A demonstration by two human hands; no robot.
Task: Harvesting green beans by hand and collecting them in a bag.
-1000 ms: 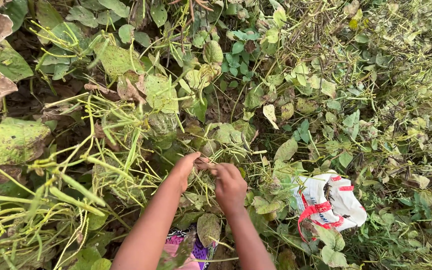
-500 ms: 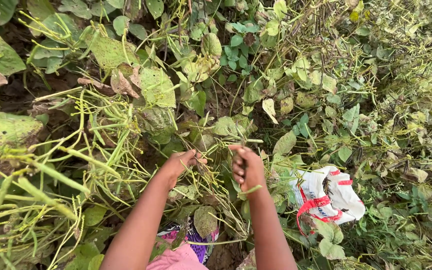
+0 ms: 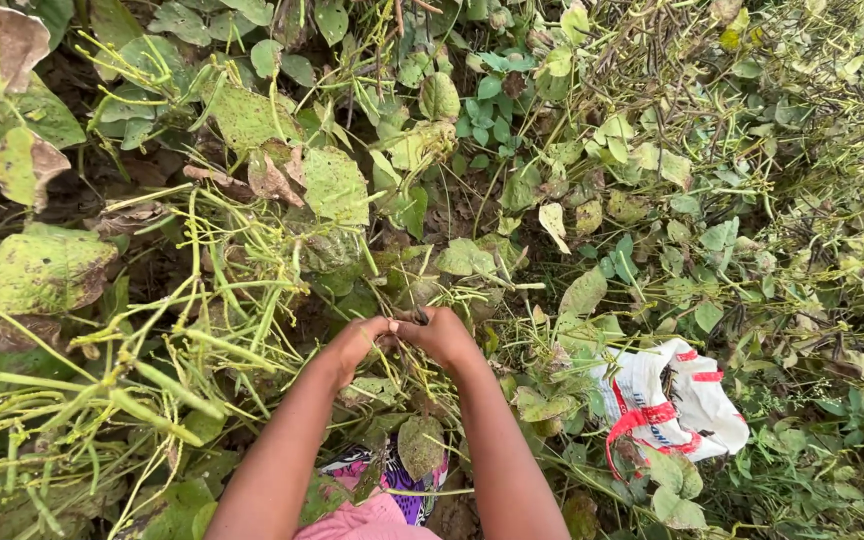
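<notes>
Among bean vines (image 3: 252,300), left hand (image 3: 357,343) and right hand (image 3: 442,335) have rejoined, grips pinching a dark pod (image 3: 420,316).

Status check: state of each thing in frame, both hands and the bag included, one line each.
left hand: closed on plant stems, touching the other hand
right hand: closed, fingers curled around a small dark pod tip
dark pod: pinched between the hands, mostly hidden
green pods: long, attached to the vines, unpicked
leaves: yellowing, spotted, some brown
white bag: lying crumpled on the plants, red handles loose
</notes>
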